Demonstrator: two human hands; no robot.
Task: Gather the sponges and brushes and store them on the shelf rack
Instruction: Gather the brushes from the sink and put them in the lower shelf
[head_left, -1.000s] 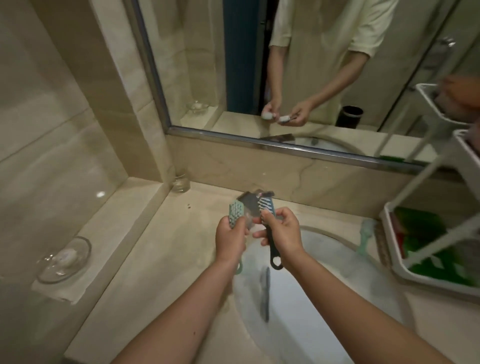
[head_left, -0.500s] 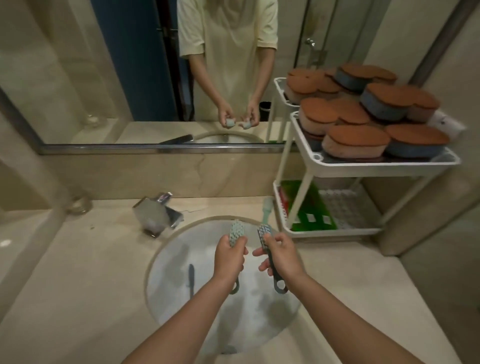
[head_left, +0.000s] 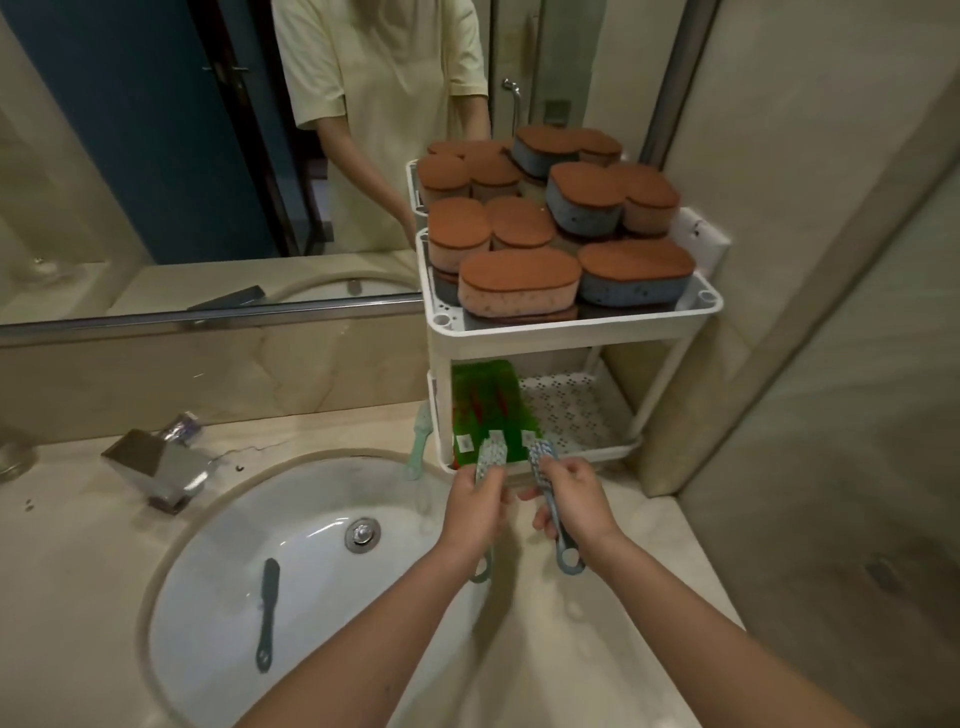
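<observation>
The L hand (head_left: 472, 512) grips a pale green brush (head_left: 491, 457) by its handle, fingers curled round it. The R hand (head_left: 574, 506) grips a blue brush (head_left: 543, 460) the same way. Both heads point up, just in front of the lower tier of the white shelf rack (head_left: 571, 325), near the green pads (head_left: 485, 400) there. The top tier is full of brown-topped sponges (head_left: 519, 278). A dark brush (head_left: 267, 597) lies in the sink (head_left: 218, 545). A mint brush (head_left: 418, 447) lies on the counter just beside the rack's left post.

four brushes (head_left: 267, 613), six-plus sponges (head_left: 519, 270)
two brushes held, one in the sink (head_left: 218, 545), one on the worktop (head_left: 78, 571); lower sponges hidden.
</observation>
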